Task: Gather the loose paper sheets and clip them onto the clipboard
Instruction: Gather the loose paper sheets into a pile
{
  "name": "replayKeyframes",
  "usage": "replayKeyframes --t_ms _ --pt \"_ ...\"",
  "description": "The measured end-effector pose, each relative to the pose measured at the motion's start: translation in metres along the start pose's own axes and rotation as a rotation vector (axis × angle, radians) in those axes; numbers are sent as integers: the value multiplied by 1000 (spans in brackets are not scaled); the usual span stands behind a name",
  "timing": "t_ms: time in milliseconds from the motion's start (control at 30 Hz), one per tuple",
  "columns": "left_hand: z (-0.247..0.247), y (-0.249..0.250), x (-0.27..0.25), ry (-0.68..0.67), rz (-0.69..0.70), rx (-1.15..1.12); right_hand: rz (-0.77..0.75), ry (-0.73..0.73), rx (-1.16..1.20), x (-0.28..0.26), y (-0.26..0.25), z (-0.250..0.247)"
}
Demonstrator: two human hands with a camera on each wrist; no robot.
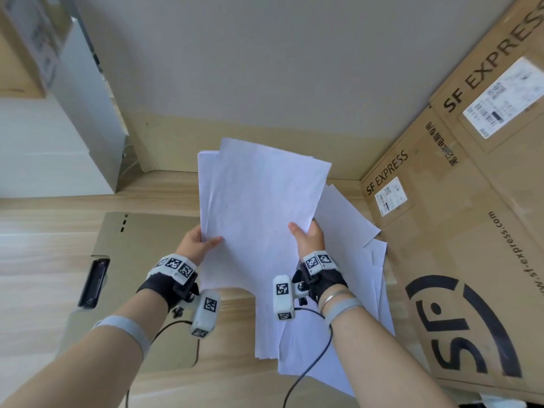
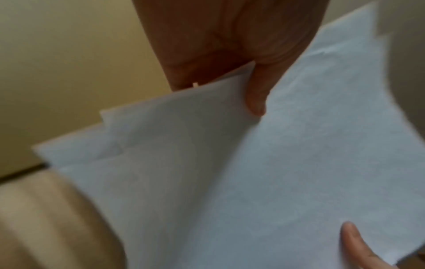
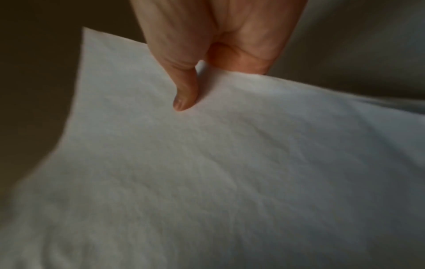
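Both hands hold a sheaf of white paper sheets (image 1: 259,201) up above the table. My left hand (image 1: 207,240) pinches its left edge, thumb on top; in the left wrist view that thumb (image 2: 255,102) presses on the sheets (image 2: 253,172), whose edges are uneven. At the right edge my right hand (image 1: 301,232) pinches the sheaf, its thumb (image 3: 184,99) lying on the top sheet (image 3: 207,163). More loose sheets (image 1: 350,231) lie fanned out on the table under and to the right of the sheaf. The brown clipboard (image 1: 141,260) lies flat at the left, its black clip (image 1: 94,282) on its left end.
Large SF Express cardboard boxes (image 1: 459,231) stand along the right side, against the loose sheets. A white box (image 1: 88,107) stands at the back left. A grey wall closes the back. The wooden tabletop (image 1: 35,260) extends to the left of the clipboard.
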State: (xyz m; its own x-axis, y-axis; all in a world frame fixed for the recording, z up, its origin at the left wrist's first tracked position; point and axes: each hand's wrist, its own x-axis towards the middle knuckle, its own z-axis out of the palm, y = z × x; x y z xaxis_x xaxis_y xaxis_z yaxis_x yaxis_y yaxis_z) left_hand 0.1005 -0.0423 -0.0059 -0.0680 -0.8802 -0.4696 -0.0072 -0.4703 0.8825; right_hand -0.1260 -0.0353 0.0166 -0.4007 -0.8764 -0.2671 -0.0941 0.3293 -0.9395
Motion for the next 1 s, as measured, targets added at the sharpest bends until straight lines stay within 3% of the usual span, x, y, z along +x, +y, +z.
replayKeyframes --t_ms 233,400,567,700,800,1000 --pt "-1 24 7 -27 110 -57 -113 -94 83 1 -35 -14" --pt "-13 30 1 -137 105 20 18 -235 -89 -12 -26 -16" --pt "-7 34 -4 -61 154 230 135 -200 -334 -11 -14 -12" --pt "-8 36 -4 -91 117 120 101 -213 -86 -15 -22 -13" --pt "-13 26 1 -65 80 199 61 -233 -73 -18 -24 -12" --pt "-3 29 -2 -20 58 124 1 -202 -76 -15 -33 -10"
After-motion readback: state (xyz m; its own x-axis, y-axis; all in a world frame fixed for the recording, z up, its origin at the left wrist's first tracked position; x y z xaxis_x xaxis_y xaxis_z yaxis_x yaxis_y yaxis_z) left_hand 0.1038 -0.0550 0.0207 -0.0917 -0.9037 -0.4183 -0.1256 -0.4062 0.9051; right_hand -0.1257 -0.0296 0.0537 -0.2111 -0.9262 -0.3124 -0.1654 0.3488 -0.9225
